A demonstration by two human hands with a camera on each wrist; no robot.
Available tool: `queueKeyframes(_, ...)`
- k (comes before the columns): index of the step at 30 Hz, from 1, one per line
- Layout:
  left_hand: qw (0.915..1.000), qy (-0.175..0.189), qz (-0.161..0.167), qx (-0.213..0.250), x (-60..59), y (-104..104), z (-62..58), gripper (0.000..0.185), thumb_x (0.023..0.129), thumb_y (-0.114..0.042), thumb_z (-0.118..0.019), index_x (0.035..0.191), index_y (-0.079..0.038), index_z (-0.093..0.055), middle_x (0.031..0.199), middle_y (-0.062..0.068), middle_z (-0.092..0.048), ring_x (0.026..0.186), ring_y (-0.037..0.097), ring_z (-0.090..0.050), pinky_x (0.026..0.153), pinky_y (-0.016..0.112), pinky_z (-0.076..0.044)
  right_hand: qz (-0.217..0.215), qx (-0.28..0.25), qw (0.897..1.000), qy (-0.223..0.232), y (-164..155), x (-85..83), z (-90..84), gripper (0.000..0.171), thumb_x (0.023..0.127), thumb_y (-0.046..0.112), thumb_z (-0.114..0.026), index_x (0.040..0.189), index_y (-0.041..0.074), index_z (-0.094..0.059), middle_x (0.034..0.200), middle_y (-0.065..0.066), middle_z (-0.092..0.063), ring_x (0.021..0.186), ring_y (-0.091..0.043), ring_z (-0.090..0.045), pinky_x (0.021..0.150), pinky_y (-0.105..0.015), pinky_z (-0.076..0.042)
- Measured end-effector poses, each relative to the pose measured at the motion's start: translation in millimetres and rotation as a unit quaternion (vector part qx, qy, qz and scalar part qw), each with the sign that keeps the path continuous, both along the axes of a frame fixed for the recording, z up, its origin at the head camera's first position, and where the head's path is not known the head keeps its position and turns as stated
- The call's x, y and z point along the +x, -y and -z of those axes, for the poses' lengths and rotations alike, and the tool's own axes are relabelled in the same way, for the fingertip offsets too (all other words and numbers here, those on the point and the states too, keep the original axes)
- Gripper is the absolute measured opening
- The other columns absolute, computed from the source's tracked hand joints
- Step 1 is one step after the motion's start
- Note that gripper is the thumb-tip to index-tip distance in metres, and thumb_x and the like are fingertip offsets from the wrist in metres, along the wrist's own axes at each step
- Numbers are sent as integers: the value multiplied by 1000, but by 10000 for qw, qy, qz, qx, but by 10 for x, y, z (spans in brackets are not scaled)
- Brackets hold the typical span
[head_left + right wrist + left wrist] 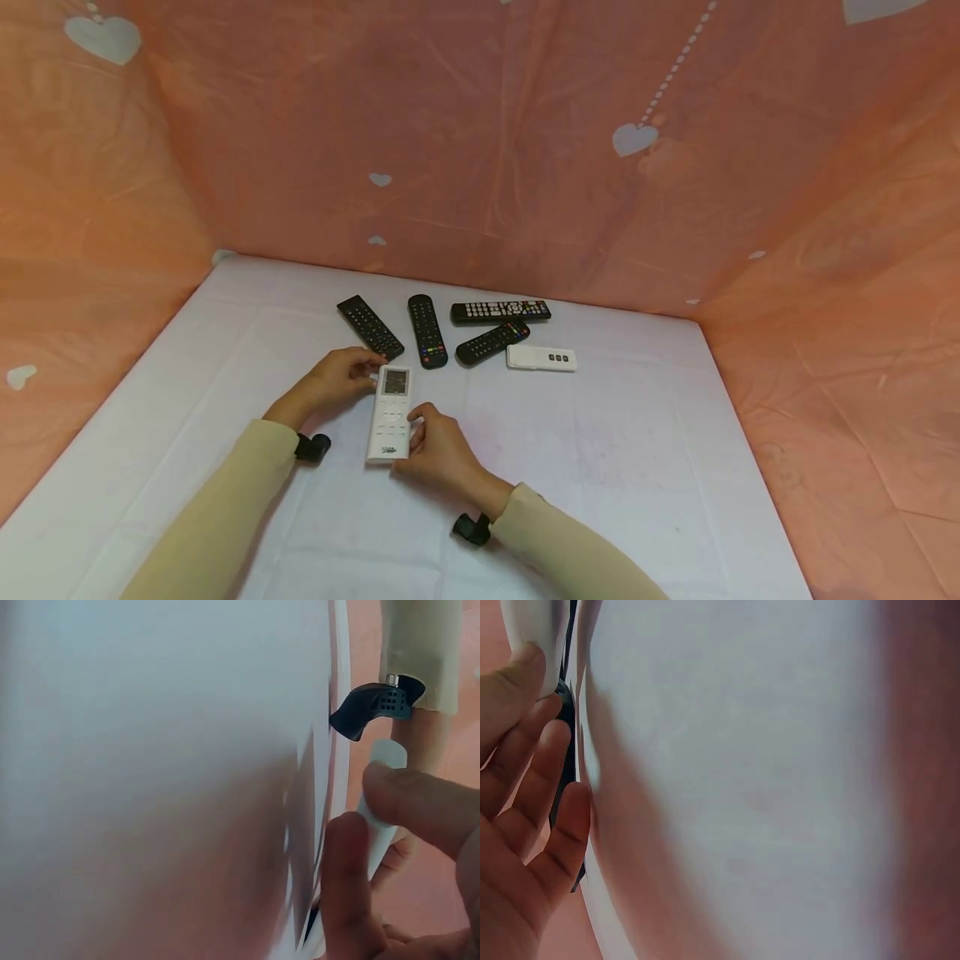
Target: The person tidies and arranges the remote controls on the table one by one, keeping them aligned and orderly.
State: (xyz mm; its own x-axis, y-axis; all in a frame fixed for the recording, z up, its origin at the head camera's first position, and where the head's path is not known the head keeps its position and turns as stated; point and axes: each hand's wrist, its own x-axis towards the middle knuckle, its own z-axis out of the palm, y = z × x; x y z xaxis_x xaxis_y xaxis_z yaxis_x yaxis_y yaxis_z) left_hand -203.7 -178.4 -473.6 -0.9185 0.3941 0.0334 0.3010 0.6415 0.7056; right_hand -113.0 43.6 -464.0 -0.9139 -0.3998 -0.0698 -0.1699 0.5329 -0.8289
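Observation:
A white remote control (pixel 388 421) with a small grey screen at its far end lies between both hands, lengthwise to the person. My left hand (pixel 337 379) pinches its far left corner; in the left wrist view the thumb and forefinger press on the white casing (pixel 538 622) while the other fingers are loosely bent. On the near right side, my right hand (pixel 442 454) grips the remote's edge. The right wrist view shows the thumb and a finger either side of the white remote (pixel 388 754). A black remote (pixel 371 327) lies just beyond the left fingertips.
Farther back on the white-covered table (pixel 600 467) lie an upright-set black remote (pixel 427 331), a wide black remote (pixel 500 312), a slanted black one (pixel 480 347) touching it, and a white three-button remote (pixel 528 358). Orange curtains (pixel 450 150) with hearts enclose the table.

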Motion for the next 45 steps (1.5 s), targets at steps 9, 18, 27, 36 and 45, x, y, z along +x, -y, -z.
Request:
queueKeyframes(9,9996,169,54,-197,-9,26,32,33,86,-5,-68,118,-4,-65,113,16,-65,91,22,-62,83,41,-52,-124,236,9996,124,78,3,22,63,62,6,-87,112,3,-49,68,2,-58,58,1,-48,56,-15,-43)
queueKeyframes(18,9989,262,104,-382,-5,40,34,34,86,-6,-68,119,-7,-65,111,11,-66,90,19,-60,82,37,-51,-270,327,9989,180,95,6,58,62,64,8,-88,110,7,-46,69,4,-53,59,-1,-47,56,-16,-42)
queueKeyframes(27,9984,249,148,-490,5,33,-15,35,85,-6,-68,119,-10,-65,106,8,-66,91,19,-60,83,39,-50,-353,383,9985,186,91,0,99,60,64,10,-88,106,8,-44,69,3,-54,59,-3,-48,57,-17,-42)
queueKeyframes(36,9984,165,184,-499,-22,55,-36,37,84,-7,-70,120,-9,-65,104,7,-66,90,18,-59,81,36,-48,-398,354,9982,285,89,-30,60,58,65,10,-88,105,8,-46,72,2,-56,60,-2,-48,58,-16,-43)
queueKeyframes(45,9987,238,125,-440,-46,53,-15,37,84,-7,-70,121,-9,-65,105,8,-66,89,18,-58,80,35,-48,-484,411,9977,235,99,-64,86,55,66,11,-88,103,6,-48,72,1,-57,61,-2,-48,58,-16,-43)
